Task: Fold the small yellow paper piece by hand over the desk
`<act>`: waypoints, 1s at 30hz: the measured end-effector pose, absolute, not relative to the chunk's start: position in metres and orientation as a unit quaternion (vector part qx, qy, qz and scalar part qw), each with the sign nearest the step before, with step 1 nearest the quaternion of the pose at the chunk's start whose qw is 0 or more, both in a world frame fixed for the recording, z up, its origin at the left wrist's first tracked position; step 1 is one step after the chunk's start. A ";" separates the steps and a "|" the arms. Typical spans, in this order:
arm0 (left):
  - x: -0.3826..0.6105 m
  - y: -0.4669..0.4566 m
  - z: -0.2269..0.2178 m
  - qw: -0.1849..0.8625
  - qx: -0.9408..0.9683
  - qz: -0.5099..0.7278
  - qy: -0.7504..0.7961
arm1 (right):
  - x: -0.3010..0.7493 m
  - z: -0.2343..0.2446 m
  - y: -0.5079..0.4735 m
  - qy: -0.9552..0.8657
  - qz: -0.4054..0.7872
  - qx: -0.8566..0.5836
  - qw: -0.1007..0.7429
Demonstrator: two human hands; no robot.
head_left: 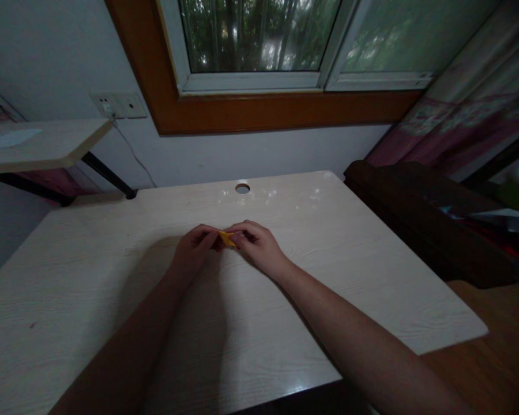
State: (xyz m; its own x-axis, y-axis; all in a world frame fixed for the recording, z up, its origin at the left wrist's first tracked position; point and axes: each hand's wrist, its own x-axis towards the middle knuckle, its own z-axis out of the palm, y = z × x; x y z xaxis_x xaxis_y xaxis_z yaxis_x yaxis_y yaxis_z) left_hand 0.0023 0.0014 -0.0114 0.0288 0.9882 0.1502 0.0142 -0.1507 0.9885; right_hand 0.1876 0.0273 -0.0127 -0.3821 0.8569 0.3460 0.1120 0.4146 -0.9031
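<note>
A small yellow-orange folded piece of paper (226, 238) lies between my two hands near the middle of the pale wooden desk (90, 276). My left hand (194, 246) has its fingers curled and pinches the paper's left end. From the other side, my right hand (256, 242) grips the paper's right end with its fingers closed. Both hands rest on the desk top. Most of the paper is hidden by my fingers.
A round cable hole (242, 187) sits at the desk's far edge under a window (259, 40). A shelf (38, 144) and a wall socket (119, 105) are at the left. Dark furniture (419, 207) and a curtain (467, 109) stand to the right.
</note>
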 end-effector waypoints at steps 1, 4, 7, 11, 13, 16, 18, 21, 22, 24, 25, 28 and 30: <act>0.002 0.001 -0.011 0.469 0.542 0.529 0.454 | 0.188 -0.013 0.028 -0.715 0.422 -0.339 0.442; 0.003 0.002 -0.012 0.484 0.531 0.540 0.438 | 0.188 -0.013 0.028 -0.719 0.412 -0.340 0.443; 0.002 0.003 -0.012 0.472 0.538 0.533 0.451 | 0.189 -0.012 0.028 -0.727 0.407 -0.337 0.439; 0.003 0.004 -0.012 0.442 0.550 0.526 0.474 | 0.190 -0.011 0.029 -0.739 0.400 -0.327 0.433; 0.003 0.004 -0.012 0.431 0.554 0.527 0.479 | 0.190 -0.011 0.029 -0.740 0.397 -0.324 0.435; 0.004 0.004 -0.012 0.417 0.558 0.530 0.483 | 0.190 -0.011 0.029 -0.740 0.396 -0.322 0.439; 0.004 0.004 -0.012 0.408 0.560 0.536 0.483 | 0.189 -0.011 0.029 -0.738 0.397 -0.326 0.437; 0.003 0.004 -0.014 0.403 0.563 0.540 0.479 | 0.188 -0.013 0.030 -0.717 0.416 -0.345 0.441; 0.002 0.004 -0.014 0.403 0.562 0.542 0.478 | 0.187 -0.015 0.030 -0.699 0.435 -0.350 0.447; 0.002 0.004 -0.015 0.410 0.558 0.546 0.471 | 0.185 -0.019 0.032 -0.647 0.489 -0.350 0.469; 0.002 0.003 -0.015 0.414 0.557 0.547 0.468 | 0.184 -0.021 0.032 -0.621 0.518 -0.346 0.476; 0.002 0.002 -0.013 0.431 0.549 0.553 0.454 | 0.182 -0.023 0.034 -0.585 0.545 -0.348 0.491; 0.003 0.002 -0.011 0.443 0.537 0.558 0.451 | 0.182 -0.022 0.034 -0.573 0.551 -0.344 0.499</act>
State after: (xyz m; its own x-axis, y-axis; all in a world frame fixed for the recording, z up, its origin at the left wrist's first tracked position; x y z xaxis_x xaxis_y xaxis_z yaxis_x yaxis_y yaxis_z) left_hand 0.0034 0.0016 -0.0114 -0.0297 0.9794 0.1997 -0.0102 -0.2000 0.9797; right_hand 0.1816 0.0336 -0.0224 -0.2654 0.9446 0.1931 -0.1564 0.1554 -0.9754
